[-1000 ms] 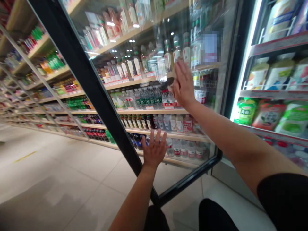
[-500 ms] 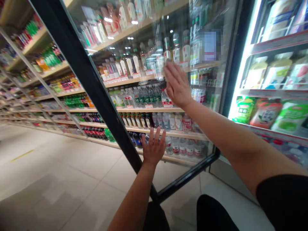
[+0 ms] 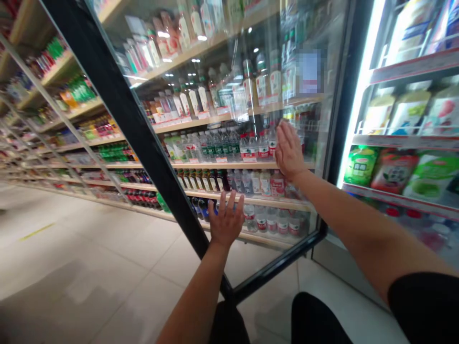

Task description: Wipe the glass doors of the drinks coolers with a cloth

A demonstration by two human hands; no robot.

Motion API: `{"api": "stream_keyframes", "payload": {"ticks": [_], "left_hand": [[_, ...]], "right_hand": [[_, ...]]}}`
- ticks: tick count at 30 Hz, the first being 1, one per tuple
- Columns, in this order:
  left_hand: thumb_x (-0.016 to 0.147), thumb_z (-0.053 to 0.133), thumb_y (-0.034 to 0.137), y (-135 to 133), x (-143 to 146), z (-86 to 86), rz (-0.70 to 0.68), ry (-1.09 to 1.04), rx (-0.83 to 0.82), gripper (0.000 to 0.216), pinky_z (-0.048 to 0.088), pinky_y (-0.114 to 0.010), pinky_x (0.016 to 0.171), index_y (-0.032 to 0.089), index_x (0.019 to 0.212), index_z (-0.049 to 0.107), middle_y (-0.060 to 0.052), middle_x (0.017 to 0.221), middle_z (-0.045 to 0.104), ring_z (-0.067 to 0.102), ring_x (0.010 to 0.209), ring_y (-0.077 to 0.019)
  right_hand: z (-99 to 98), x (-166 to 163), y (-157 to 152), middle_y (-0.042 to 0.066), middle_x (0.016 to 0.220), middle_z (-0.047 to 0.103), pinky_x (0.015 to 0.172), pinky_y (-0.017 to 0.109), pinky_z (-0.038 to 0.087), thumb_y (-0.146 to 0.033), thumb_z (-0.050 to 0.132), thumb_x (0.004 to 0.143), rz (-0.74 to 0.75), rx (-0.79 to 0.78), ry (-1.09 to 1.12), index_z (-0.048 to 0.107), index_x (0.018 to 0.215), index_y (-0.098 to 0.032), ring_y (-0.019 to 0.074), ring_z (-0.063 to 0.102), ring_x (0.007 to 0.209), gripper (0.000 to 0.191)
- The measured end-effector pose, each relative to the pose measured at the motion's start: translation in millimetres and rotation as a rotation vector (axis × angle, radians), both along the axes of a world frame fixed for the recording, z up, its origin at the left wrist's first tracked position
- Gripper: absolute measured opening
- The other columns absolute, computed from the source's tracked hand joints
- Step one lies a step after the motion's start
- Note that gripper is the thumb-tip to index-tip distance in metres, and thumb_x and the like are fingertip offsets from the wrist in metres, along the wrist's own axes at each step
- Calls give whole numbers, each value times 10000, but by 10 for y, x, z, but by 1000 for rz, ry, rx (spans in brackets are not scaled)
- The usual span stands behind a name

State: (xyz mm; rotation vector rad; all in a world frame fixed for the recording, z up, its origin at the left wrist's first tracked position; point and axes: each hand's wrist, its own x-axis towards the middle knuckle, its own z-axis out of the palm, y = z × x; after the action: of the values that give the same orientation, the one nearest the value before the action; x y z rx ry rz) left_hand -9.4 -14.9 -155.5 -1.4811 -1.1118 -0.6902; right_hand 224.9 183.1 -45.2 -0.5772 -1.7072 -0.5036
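A black-framed glass fridge door (image 3: pixel 118 100) stands swung open in front of me. My left hand (image 3: pixel 225 220) lies flat on the lower glass near the frame, fingers spread, holding nothing. My right hand (image 3: pixel 289 150) presses flat against the glass higher up and to the right, fingers together and stretched out. Through the glass I see store shelves of bottled drinks (image 3: pixel 218 143).
The lit open fridge (image 3: pixel 405 138) at the right holds green and red drink pouches on wire shelves. Long wooden shelves of bottles (image 3: pixel 79 95) run along the left aisle. Pale tiled floor (image 3: pixel 89 267) spreads to the left. My dark-clothed knees show at the bottom.
My right hand has slid down and to the right across the glass. My left hand has stayed almost where it was.
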Motion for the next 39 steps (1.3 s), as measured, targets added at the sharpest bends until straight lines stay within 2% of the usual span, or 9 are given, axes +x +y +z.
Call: {"api": "stream_keyframes", "payload": {"ticks": [3, 6, 10, 15, 20, 24, 27, 32, 39], "left_hand": [[916, 641, 256, -10, 20, 12, 11, 12, 12, 516, 73, -574, 1279, 213, 1424, 563, -130, 1431, 618, 156, 1576, -276], [910, 657, 252, -11, 27, 17, 11, 8, 19, 548, 72, -571, 1279, 213, 1444, 543, -128, 1439, 612, 157, 1577, -275], [907, 668, 255, 5, 6, 7, 1, 3, 19, 579, 79, -571, 1278, 225, 1466, 523, -123, 1436, 615, 158, 1578, -272], [905, 667, 244, 1, 9, 9, 5, 4, 26, 577, 85, -568, 1278, 223, 1464, 524, -123, 1436, 615, 157, 1578, -273], [899, 679, 250, -6, 21, 10, 15, 15, 31, 548, 89, -572, 1278, 210, 1431, 556, -128, 1417, 629, 159, 1577, -282], [901, 680, 252, 3, 8, 1, 16, 14, 36, 504, 88, -576, 1278, 205, 1395, 590, -130, 1414, 631, 165, 1575, -286], [903, 676, 246, 2, 4, 2, -1, 8, 26, 545, 79, -564, 1282, 209, 1433, 556, -129, 1434, 615, 159, 1577, -273], [898, 680, 238, -7, 18, 8, 1, 8, 27, 586, 89, -567, 1281, 219, 1463, 523, -125, 1456, 597, 156, 1577, -266], [895, 692, 249, 22, -6, -37, 27, 15, 24, 591, 93, -584, 1277, 219, 1462, 528, -126, 1465, 589, 165, 1574, -289]], "right_hand": [[-66, -44, 167, 98, 1693, 228, 1266, 622, 235, -376, 154, 1056, -66, -111, 390, 103, 1654, -226, 284, 182, 1587, 619], [-42, -248, 76, 105, 1703, 195, 1254, 656, 226, -432, 155, 1063, -69, -155, 511, 36, 1657, -257, 299, 151, 1593, 630], [-21, -426, -262, 32, 1720, 180, 1281, 585, 221, -383, 278, 1062, 54, -40, 95, 34, 1654, -308, 254, 102, 1603, 645], [-248, -76, -208, 38, 1594, 471, 1289, 508, 247, -362, 426, 1016, 166, 139, -501, 395, 1570, -286, 236, 304, 1551, 561], [-208, 261, 278, 114, 1645, 365, 1276, 584, 234, -401, 249, 1041, 18, -114, 178, 364, 1580, -194, 252, 209, 1583, 588], [48, 36, 274, 158, 1686, 242, 1273, 648, 159, -430, 167, 1040, -11, -288, 616, 278, 1604, -152, 290, 160, 1591, 639], [83, -220, -61, 94, 1709, 206, 1296, 589, 161, -370, 248, 1041, 34, -158, 293, 209, 1633, -198, 262, 104, 1603, 618], [-5, -147, -295, -13, 1624, 423, 1301, 490, 233, -293, 390, 1007, 160, 108, -412, 327, 1596, -334, 201, 267, 1564, 593], [224, -114, 105, 138, 1680, 270, 1287, 579, 205, -344, 194, 1035, 2, -206, 514, 298, 1600, -143, 267, 174, 1590, 609]]}}
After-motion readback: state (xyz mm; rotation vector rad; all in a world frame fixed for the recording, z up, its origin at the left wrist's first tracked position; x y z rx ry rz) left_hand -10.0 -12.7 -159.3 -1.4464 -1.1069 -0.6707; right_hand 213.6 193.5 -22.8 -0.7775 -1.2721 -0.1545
